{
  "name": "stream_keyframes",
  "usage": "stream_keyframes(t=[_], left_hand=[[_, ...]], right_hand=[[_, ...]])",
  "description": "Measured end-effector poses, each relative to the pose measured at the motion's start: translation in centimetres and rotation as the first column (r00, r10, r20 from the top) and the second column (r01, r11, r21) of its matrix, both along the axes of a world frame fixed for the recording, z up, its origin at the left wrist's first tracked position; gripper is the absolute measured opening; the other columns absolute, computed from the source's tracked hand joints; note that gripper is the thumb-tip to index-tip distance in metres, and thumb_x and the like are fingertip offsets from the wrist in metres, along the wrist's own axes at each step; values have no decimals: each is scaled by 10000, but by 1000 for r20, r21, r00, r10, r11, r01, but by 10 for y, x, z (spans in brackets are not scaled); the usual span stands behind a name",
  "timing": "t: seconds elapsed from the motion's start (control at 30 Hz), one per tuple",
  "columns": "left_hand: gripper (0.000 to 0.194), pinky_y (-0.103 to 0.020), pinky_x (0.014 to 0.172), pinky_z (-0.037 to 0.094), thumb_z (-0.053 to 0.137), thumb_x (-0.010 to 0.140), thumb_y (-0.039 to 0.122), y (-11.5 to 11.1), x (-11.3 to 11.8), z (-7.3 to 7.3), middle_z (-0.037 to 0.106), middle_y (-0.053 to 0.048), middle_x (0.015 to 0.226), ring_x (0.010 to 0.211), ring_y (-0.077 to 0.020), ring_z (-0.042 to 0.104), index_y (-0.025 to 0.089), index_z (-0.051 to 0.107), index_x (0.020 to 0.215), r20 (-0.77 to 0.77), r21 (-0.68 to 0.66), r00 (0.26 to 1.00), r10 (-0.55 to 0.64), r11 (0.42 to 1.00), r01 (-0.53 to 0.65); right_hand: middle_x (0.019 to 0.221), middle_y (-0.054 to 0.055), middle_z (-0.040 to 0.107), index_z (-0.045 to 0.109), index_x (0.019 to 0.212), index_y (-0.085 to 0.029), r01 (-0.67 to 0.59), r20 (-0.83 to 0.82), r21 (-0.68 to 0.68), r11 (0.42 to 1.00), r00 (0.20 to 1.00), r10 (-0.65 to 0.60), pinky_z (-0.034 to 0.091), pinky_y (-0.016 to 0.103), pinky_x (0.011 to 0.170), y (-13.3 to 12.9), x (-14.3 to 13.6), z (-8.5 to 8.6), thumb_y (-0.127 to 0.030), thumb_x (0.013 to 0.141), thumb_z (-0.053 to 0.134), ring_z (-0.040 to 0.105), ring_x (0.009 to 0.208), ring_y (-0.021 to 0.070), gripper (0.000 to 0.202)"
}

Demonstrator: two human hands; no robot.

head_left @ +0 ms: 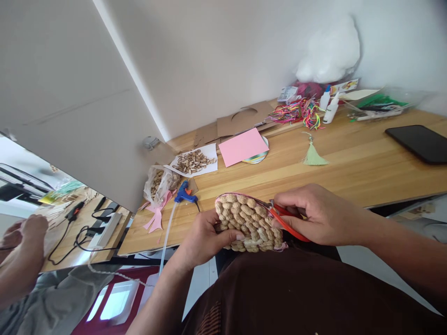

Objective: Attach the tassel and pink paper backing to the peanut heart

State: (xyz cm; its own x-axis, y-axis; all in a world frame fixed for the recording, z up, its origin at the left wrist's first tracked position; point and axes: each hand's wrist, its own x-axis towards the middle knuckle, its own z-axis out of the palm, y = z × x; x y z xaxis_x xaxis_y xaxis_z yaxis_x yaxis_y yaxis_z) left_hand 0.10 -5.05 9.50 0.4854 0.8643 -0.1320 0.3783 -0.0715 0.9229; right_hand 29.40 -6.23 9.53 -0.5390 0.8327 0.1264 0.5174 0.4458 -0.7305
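A panel covered in rows of whole peanuts (pixel 246 218), with pink paper along its rim, is held over my lap. My left hand (pixel 209 235) grips its left side, thumb lying across the peanuts. In my right hand (pixel 307 216) is a pair of scissors with orange-red handles (pixel 291 226), my fingers around the handles. The blades meet the panel's upper right edge, where a strip of pink paper shows. Part of the blades is hidden behind the panel.
Left of the panel lie a blue glue gun (pixel 185 192), pink paper scraps (pixel 155 216) and a bag of peanuts (pixel 157 184). Behind are peanut shells (pixel 193 161), pink card (pixel 242 146), a green tassel (pixel 313 156) and a phone (pixel 421 143). Another person's hands (pixel 33 230) work at far left.
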Motion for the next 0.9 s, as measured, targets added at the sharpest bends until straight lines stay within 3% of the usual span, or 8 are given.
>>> stream_keyframes(t=[0.2,0.53,0.73,0.9], left_hand=[[327,-340,874,625,830,812,380,0,-1,2,820,-41,1064,987,-261,763,182,783,1068,-97,30,994,-46,998,49],[311,-325,874,616,823,825,386,1,1,6,818,-37,1067,987,-254,757,185,782,1060,-103,16,991,-85,996,87],[323,-337,870,614,804,840,400,0,1,8,814,-36,1055,981,-266,756,192,791,1086,-208,56,972,-104,991,118],[273,-326,837,621,783,839,338,0,1,10,816,-29,1026,948,-254,757,189,786,1067,-255,65,962,-94,991,114]], right_hand=[[570,-36,516,502,684,-217,-4,-25,-53,999,1000,2,264,287,484,0,-1,5,-379,925,621,368,525,107,314],[592,-24,580,533,708,-211,-41,-5,4,999,999,41,300,274,496,0,2,6,-363,956,599,424,528,107,298],[578,-28,562,537,695,-224,-46,-66,-128,991,997,37,286,279,469,-2,1,8,-308,924,616,420,506,111,256],[595,-10,577,534,697,-211,-40,13,-34,999,999,40,308,289,494,-2,5,9,-365,951,596,432,533,118,303]])
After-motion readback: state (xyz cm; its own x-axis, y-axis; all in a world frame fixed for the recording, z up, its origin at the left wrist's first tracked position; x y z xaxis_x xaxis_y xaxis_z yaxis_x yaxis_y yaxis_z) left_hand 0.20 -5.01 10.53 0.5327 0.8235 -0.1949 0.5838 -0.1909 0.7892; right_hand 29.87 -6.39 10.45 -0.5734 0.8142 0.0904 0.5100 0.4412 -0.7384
